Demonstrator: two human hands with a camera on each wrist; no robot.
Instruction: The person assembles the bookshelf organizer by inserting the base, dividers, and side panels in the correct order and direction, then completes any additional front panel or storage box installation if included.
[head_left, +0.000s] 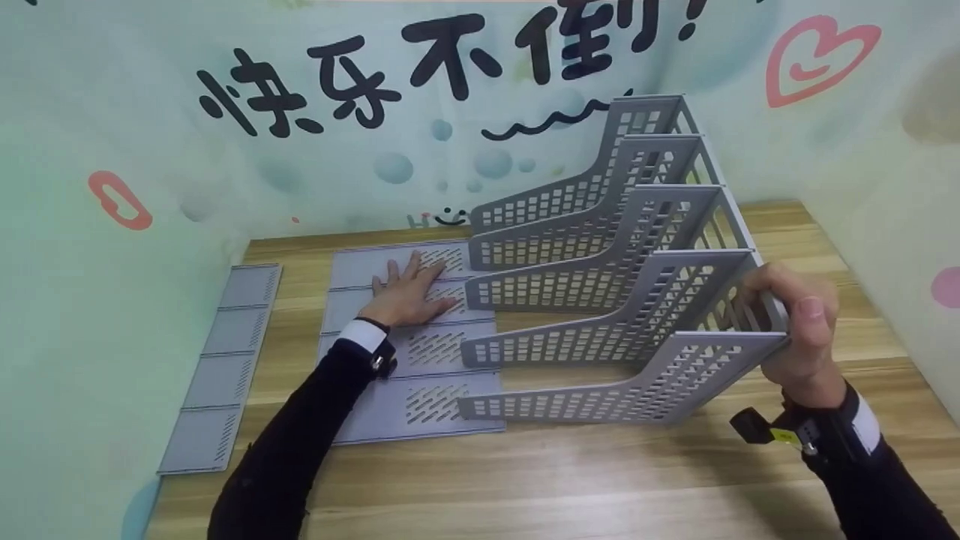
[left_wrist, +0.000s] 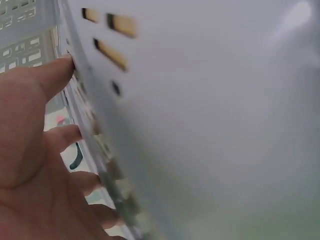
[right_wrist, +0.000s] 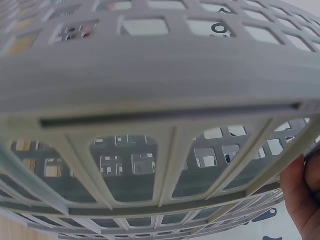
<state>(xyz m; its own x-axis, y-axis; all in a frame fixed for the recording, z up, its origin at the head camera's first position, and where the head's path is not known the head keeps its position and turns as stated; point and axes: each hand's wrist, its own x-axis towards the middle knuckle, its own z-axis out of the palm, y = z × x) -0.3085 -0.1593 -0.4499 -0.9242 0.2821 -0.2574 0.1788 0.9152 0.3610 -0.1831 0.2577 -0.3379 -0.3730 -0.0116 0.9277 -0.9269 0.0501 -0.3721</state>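
A grey plastic file rack (head_left: 626,247) with several perforated upright dividers and an open-barred back stands tilted on the right, in the head view. My right hand (head_left: 799,322) grips its back frame at the near corner, fingers curled through an opening and thumb outside. The dividers' low ends overlap a flat grey slotted panel (head_left: 367,405) lying to the left. On that panel rests my left hand (head_left: 405,298), fingers spread. The left wrist view has the thumb (left_wrist: 55,75) at a panel joint. Close up in the right wrist view are the rack's bars (right_wrist: 167,165).
Along the far left of the wood-grain table (head_left: 555,480) lies another grey panel strip (head_left: 199,431), narrower and divided into sections. Printed pale green backdrop (head_left: 315,180) walls enclose the table at the back and both sides.
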